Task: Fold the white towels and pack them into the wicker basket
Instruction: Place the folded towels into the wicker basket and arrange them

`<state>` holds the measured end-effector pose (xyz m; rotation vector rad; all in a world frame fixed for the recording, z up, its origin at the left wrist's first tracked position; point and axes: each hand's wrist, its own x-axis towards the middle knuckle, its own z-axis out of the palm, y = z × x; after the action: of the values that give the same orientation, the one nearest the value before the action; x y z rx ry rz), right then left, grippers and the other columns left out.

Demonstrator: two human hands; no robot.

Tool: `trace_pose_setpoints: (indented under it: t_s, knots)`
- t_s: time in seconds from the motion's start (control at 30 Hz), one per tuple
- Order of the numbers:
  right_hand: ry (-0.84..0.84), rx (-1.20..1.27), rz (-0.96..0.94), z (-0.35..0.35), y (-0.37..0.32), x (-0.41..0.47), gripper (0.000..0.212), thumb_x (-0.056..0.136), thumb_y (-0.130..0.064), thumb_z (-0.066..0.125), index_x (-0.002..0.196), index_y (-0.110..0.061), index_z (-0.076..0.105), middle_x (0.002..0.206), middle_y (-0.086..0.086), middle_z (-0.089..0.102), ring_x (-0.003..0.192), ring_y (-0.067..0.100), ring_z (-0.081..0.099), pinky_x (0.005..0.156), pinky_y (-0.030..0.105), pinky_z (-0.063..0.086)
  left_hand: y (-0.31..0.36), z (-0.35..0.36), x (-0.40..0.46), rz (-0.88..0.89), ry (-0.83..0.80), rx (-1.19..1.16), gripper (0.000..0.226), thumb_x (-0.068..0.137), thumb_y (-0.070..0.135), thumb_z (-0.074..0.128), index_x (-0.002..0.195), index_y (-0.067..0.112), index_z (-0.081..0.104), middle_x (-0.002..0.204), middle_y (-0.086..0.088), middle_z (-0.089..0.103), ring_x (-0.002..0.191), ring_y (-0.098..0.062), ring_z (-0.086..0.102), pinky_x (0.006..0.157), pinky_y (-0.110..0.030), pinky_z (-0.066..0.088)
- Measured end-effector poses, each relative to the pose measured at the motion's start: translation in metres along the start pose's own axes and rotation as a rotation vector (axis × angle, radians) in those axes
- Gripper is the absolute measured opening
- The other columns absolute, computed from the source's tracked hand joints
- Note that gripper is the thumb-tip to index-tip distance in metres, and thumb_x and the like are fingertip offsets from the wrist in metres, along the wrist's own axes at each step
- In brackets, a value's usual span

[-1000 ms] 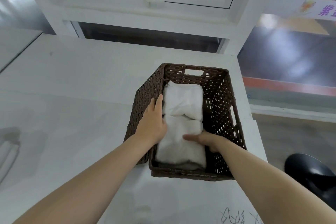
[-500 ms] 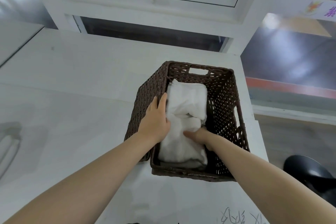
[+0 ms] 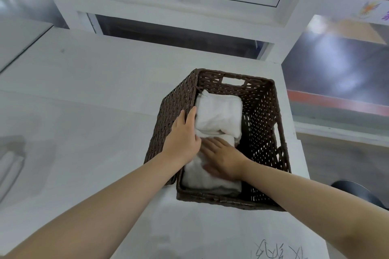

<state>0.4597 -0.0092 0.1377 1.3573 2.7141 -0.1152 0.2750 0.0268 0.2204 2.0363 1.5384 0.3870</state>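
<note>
Black handwritten marks [image 3: 280, 251] run along the near edge of the white table [image 3: 88, 94], but we cannot read them; a strip at the upper right carries purple characters, also too cut off for us to make out.

Compared with half a second ago, our right hand [image 3: 223, 159] has moved from the right edge of the near towel onto its top: it now lies flat, fingers spread, palm pressing down on the cloth. Our left hand [image 3: 182, 136] is much where it was, draped over the left rim of the dark brown rectangular wicker basket [image 3: 263, 124], fingers loosely curved, their tips touching the left edge of the towels; we see it gripping nothing.

We count one basket and two folded white towels inside it, packed against its left wall, leaving a bare strip on the right. The far folded white towel [image 3: 219, 115] sits by the end wall with the handle cut-out; the near folded white towel [image 3: 210, 181] lies just before it, the two touching where they meet, the far one's edge seeming to overlap the near one.
</note>
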Motion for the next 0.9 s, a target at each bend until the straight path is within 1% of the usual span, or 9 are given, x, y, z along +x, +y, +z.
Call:
trace_pose_setpoints:
  t_s: [0.13,0.2,0.27,0.33,0.43,0.6,0.7,0.8,0.9]
  knots:
    - [-0.145,-0.033,0.042,0.014,-0.009,-0.001,0.072,0.093,-0.060,0.033,0.155,-0.028,0.018,0.159,0.025,0.018,0.143,0.050,0.021,0.115,0.063,0.019,-0.001,0.001,-0.001,-0.002,-0.009,-0.012,0.077,0.094,0.020,0.050,0.156,0.028,0.004,0.163,-0.010,0.006,0.148,-0.029,0.013,0.108,-0.044,0.035]
    - [-0.252,-0.012,0.143,0.014,-0.009,0.002,0.078,0.092,-0.066,0.025,0.155,-0.032,-0.004,0.162,0.023,-0.004,0.148,0.047,0.001,0.116,0.065,0.004,0.000,0.000,0.000,-0.001,-0.012,-0.009,0.077,0.094,0.021,0.050,0.156,0.028,0.004,0.163,-0.010,0.006,0.149,-0.029,0.013,0.107,-0.044,0.037]
    - [-0.290,-0.016,0.198,0.014,-0.014,0.004,0.081,0.091,-0.069,0.022,0.153,-0.033,-0.015,0.161,0.023,-0.013,0.148,0.044,-0.008,0.115,0.066,-0.002,-0.001,0.000,0.000,-0.002,-0.014,-0.004,0.078,0.094,0.020,0.050,0.155,0.029,0.004,0.163,-0.010,0.006,0.148,-0.029,0.013,0.105,-0.044,0.038]
    - [-0.225,-0.028,0.146,0.019,-0.024,0.002,0.081,0.092,-0.066,0.025,0.155,-0.026,-0.005,0.161,0.027,0.003,0.149,0.045,0.001,0.115,0.067,0.005,-0.002,0.000,-0.001,-0.001,-0.015,-0.006,0.078,0.093,0.019,0.049,0.155,0.029,0.004,0.163,-0.010,0.006,0.149,-0.029,0.012,0.105,-0.043,0.038]
    - [-0.173,-0.019,-0.068,0.030,-0.031,-0.004,0.078,0.092,-0.060,0.035,0.155,-0.018,0.015,0.157,0.027,0.024,0.147,0.044,0.017,0.117,0.064,0.014,-0.002,0.002,-0.001,0.006,-0.021,-0.013,0.080,0.091,0.019,0.050,0.155,0.030,0.004,0.163,-0.010,0.006,0.149,-0.028,0.011,0.105,-0.042,0.039]
    - [-0.311,-0.015,-0.007,0.022,-0.021,0.005,0.075,0.093,-0.061,0.029,0.155,-0.019,0.021,0.159,0.026,0.019,0.148,0.044,0.012,0.113,0.068,0.015,-0.001,0.001,0.001,0.000,-0.035,-0.007,0.079,0.092,0.019,0.049,0.155,0.029,0.004,0.163,-0.010,0.006,0.149,-0.028,0.010,0.106,-0.043,0.038]
    - [-0.372,-0.018,-0.043,0.017,-0.020,0.008,0.074,0.093,-0.062,0.029,0.153,-0.019,0.024,0.157,0.026,0.024,0.147,0.042,0.019,0.111,0.067,0.023,-0.001,0.000,0.000,-0.002,-0.041,-0.018,0.079,0.091,0.019,0.049,0.155,0.030,0.004,0.163,-0.010,0.006,0.149,-0.028,0.010,0.106,-0.044,0.038]
    - [-0.375,0.009,-0.049,-0.001,-0.011,0.012,0.077,0.092,-0.068,0.026,0.156,-0.027,0.015,0.164,0.014,0.008,0.152,0.031,0.004,0.121,0.055,0.008,-0.003,-0.003,0.001,0.007,-0.056,-0.050,0.079,0.090,0.018,0.049,0.155,0.030,0.005,0.163,-0.010,0.006,0.149,-0.028,0.009,0.107,-0.046,0.035]
    - [-0.318,0.213,0.137,-0.026,-0.012,0.007,0.073,0.093,-0.065,0.036,0.156,-0.030,0.020,0.164,0.003,0.014,0.151,0.023,0.011,0.123,0.042,0.008,-0.007,-0.005,0.001,0.014,-0.084,-0.157,0.080,0.088,0.018,0.050,0.154,0.031,0.007,0.163,-0.009,0.008,0.150,-0.026,0.004,0.114,-0.046,0.025]
